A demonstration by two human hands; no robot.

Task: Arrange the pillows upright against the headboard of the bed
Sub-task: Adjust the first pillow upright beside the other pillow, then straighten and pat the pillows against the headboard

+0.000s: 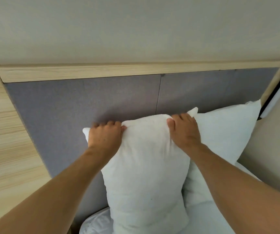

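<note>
A: What are the hands doing right now?

B: Both are closed on one white pillow [146, 166]. The left hand [104, 135] has bunched the top edge near its left corner, fingers curled over the back. The right hand [184, 130] pinches the top edge near the opposite corner, thumb on the front face.

A: And where is that pillow sitting?

B: It hangs below the two hands, stood on end, its lower end down on the bed [95, 223]. Just beyond the knuckles is the grey padded headboard [85, 102]. I cannot tell whether the pillow's back already touches it.

A: Anything else nearby?

B: Right of the right hand, a second pillow [225, 132] leans upright against the headboard, partly tucked behind the held one. Above both hands runs the wooden rail [85, 72] that caps the headboard.

A: How would you finish this step well?

B: I'd keep both grips level so the top edge stays straight, then push the pillow back until its rear face meets the padding. Settle the bottom edge squarely on the bed first, otherwise it will likely slump forward once let go. It looks soft and lightly filled, so a pat on the top corners should help it stand. Shifting it toward the left hand's side would reduce the overlap with its neighbour.
</note>
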